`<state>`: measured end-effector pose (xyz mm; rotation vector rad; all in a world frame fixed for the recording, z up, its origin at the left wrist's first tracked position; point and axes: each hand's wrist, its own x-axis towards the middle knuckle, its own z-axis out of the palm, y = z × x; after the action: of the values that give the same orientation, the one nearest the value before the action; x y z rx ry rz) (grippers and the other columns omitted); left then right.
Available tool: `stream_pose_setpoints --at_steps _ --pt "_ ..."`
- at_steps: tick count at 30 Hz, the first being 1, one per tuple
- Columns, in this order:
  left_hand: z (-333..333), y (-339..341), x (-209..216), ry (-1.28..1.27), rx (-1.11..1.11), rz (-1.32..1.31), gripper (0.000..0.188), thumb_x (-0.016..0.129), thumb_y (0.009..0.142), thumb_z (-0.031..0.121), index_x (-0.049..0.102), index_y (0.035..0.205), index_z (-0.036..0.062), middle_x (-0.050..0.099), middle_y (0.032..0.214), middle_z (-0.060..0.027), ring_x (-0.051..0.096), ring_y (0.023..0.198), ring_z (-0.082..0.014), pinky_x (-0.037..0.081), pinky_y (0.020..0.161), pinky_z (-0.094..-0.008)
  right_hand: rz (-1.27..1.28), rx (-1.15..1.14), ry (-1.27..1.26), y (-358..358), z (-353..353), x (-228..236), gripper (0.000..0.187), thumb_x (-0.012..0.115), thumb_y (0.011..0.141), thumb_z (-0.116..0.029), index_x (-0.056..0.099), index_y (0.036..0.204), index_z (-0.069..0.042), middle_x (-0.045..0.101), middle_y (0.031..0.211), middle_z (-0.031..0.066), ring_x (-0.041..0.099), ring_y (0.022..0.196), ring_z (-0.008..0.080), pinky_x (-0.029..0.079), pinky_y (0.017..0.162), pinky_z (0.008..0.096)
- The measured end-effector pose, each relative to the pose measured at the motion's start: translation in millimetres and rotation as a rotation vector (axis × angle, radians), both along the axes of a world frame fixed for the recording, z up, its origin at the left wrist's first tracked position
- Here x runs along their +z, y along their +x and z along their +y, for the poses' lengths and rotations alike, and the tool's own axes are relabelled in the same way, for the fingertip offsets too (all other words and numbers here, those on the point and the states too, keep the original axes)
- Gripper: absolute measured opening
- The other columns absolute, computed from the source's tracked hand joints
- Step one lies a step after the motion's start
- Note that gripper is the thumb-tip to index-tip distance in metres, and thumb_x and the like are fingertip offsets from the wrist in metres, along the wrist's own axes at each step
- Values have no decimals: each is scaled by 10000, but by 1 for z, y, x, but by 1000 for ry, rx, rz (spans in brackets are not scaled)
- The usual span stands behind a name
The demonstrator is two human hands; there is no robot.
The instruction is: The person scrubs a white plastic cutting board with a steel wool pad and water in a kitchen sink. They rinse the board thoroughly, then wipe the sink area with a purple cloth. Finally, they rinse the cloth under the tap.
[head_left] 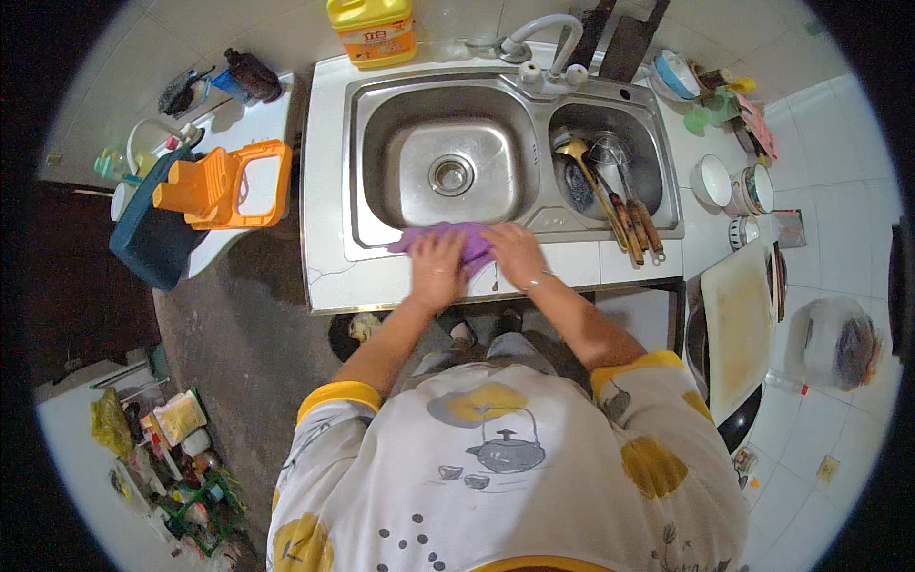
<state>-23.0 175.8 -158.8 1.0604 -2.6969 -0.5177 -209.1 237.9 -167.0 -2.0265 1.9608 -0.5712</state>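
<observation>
A purple cloth [474,246] lies bunched on the front rim of a steel double-bowl sink [376,246]. My left hand [438,270] presses down on the cloth with its fingers laid over it. Beside it my right hand [516,255], a bracelet at the wrist, grips the cloth's right end. Both hands are slightly blurred. In the large left bowl a drain [451,175] shows in the middle. A gold ladle [578,153] and other long-handled utensils stand in the smaller right bowl, their handles resting over its front edge.
Behind the sink rise a white faucet [556,43] and a yellow jug [373,30]. Bowls [711,180] and a cutting board [736,334] are on the right. An orange plastic rack [229,186] sits on the left-hand counter. Cluttered goods [186,458] stand low at the left.
</observation>
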Motion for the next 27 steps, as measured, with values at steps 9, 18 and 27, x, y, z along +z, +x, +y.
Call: stream_pose_setpoints --at_steps 9,18,27 --pt "47 -117 -7 66 -264 82 671 583 794 281 334 1367 36 267 1449 -174 231 1332 -383 191 1072 -505 212 -284 73 -85 52 16 479 495 787 -83 463 1262 -41 450 1281 161 444 1130 345 353 952 454" --pt "-30 -187 -19 362 -66 129 539 567 798 129 392 1286 -21 337 1367 -266 437 1144 -449 370 982 -460 -58 -380 159 -137 -50 -37 404 467 828 -66 508 1229 -36 525 1174 183 487 1094 349 407 932 395" --pt "-152 -259 -16 18 49 397 494 525 732 10 489 1224 6 403 1331 -242 435 1163 -420 357 1004 -413 -39 -250 -242 -207 -159 -5 383 532 777 -13 545 1159 -36 513 1193 192 514 1045 361 417 918 406"
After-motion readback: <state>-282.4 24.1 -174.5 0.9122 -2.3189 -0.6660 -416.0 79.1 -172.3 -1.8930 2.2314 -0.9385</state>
